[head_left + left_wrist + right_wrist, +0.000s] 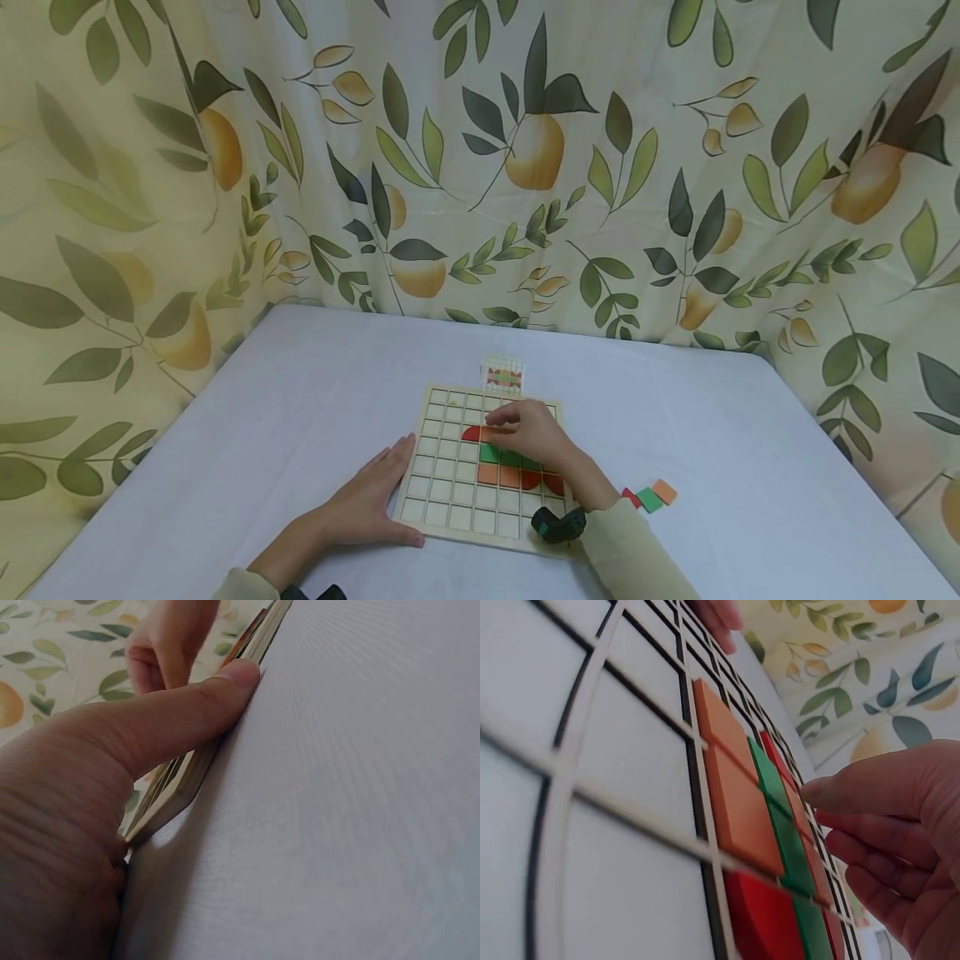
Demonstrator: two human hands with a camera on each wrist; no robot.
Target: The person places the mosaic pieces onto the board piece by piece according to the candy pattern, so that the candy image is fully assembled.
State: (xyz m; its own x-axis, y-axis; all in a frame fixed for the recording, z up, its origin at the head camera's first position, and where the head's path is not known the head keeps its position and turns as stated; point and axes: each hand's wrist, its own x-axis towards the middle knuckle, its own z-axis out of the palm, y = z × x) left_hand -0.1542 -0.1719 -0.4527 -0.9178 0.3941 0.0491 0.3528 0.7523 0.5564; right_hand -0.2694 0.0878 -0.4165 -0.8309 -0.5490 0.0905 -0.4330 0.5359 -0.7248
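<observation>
A pale gridded wooden board lies on the table with coloured tiles in its cells. My left hand rests along its left side, fingers extended, with the thumb against the front edge. My right hand is over the upper tile row, its thumb tip at an orange tile. Nothing shows between thumb and fingers in the right wrist view. Left of that tile is a rounded red tile. Below run green tiles, then orange tiles and rounded red tiles. My right hand hides part of the upper row.
Behind the board stands a small card printed with a coloured grid pattern. To the right lie a loose red tile, a green tile and an orange tile on the white tabletop. A leaf-and-fruit patterned curtain hangs around the table.
</observation>
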